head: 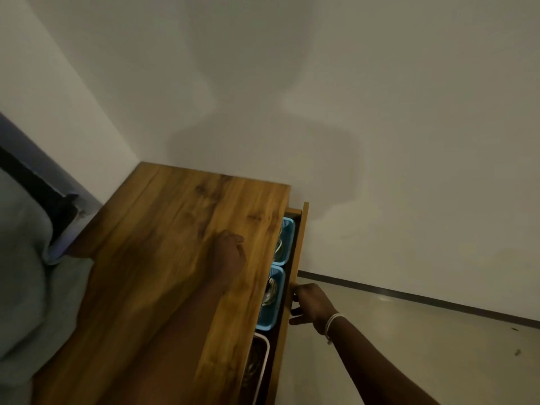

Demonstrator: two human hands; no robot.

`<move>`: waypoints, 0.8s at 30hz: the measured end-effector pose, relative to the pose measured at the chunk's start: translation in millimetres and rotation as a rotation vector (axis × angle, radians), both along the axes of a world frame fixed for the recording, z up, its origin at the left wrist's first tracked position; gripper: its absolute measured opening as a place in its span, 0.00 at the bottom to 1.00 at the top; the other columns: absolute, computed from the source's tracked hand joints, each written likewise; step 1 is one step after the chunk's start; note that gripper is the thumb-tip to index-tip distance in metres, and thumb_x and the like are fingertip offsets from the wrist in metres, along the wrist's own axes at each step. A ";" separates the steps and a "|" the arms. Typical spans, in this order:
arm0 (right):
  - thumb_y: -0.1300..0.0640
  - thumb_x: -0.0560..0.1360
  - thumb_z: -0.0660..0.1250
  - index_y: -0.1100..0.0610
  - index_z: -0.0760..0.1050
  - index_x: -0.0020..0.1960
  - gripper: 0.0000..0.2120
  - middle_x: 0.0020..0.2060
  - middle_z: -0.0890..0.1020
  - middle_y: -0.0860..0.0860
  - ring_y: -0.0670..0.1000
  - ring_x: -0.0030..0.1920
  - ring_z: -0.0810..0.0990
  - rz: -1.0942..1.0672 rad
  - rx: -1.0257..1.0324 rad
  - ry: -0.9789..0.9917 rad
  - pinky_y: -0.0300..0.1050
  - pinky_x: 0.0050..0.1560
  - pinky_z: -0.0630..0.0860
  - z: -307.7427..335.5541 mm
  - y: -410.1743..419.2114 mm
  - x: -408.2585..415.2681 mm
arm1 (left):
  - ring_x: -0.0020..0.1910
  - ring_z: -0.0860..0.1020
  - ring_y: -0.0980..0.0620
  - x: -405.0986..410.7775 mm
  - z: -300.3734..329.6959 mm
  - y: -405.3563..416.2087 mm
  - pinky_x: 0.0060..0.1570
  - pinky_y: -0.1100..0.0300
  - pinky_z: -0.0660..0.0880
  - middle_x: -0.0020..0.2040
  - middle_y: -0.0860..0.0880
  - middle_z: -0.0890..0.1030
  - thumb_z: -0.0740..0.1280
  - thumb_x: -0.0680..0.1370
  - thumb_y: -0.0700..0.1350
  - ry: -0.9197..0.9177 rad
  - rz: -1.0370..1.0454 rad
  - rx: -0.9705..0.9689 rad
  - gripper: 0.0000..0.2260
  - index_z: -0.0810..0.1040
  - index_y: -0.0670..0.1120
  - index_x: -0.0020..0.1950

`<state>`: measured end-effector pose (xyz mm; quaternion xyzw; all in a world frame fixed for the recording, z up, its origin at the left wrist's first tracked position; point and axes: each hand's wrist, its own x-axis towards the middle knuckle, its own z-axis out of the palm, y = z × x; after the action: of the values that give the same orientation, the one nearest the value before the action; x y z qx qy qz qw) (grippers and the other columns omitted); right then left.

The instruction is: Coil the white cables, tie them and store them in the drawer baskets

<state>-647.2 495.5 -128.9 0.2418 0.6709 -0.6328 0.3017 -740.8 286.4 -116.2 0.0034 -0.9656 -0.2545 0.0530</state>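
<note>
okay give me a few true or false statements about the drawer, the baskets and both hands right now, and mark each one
1. The drawer is partly open. True.
2. The right hand rests flat on the cabinet top. False: it grips the drawer's front edge.
3. Two blue baskets sit in the drawer. True.
4. The left hand holds a cable. False: it rests on the cabinet top, holding nothing visible.
5. The blue baskets are empty. False: coiled cables lie inside.
</note>
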 end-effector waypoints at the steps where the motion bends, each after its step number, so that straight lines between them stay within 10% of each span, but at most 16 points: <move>1: 0.58 0.79 0.63 0.66 0.81 0.54 0.13 0.47 0.82 0.61 0.61 0.44 0.82 -0.007 -0.030 -0.006 0.53 0.41 0.85 0.9 -5.1 -1.0 | 0.52 0.78 0.49 4.3 -3.3 -9.4 0.54 0.62 0.73 0.56 0.45 0.80 0.65 0.76 0.36 -0.037 0.013 -0.012 0.09 0.83 0.42 0.53; 17: 0.43 0.79 0.62 0.48 0.72 0.58 0.12 0.56 0.79 0.53 0.60 0.57 0.78 -0.071 -0.321 -0.113 0.61 0.62 0.77 8.2 -65.4 -5.1 | 0.75 0.59 0.48 36.6 -3.7 -16.6 0.74 0.52 0.60 0.78 0.46 0.58 0.59 0.81 0.46 -0.241 -0.100 -0.190 0.21 0.67 0.44 0.74; 24: 0.30 0.76 0.58 0.54 0.65 0.73 0.36 0.64 0.75 0.58 0.61 0.62 0.76 0.315 0.095 -0.178 0.57 0.59 0.76 44.2 -60.2 -29.4 | 0.75 0.61 0.48 39.3 30.2 -36.5 0.71 0.60 0.57 0.76 0.45 0.63 0.61 0.82 0.49 -0.292 -0.199 -0.094 0.23 0.63 0.44 0.76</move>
<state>-676.6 435.4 -84.7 0.2027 0.7001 -0.5215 0.4437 -701.5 249.9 -85.9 -0.0577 -0.9695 -0.2096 -0.1130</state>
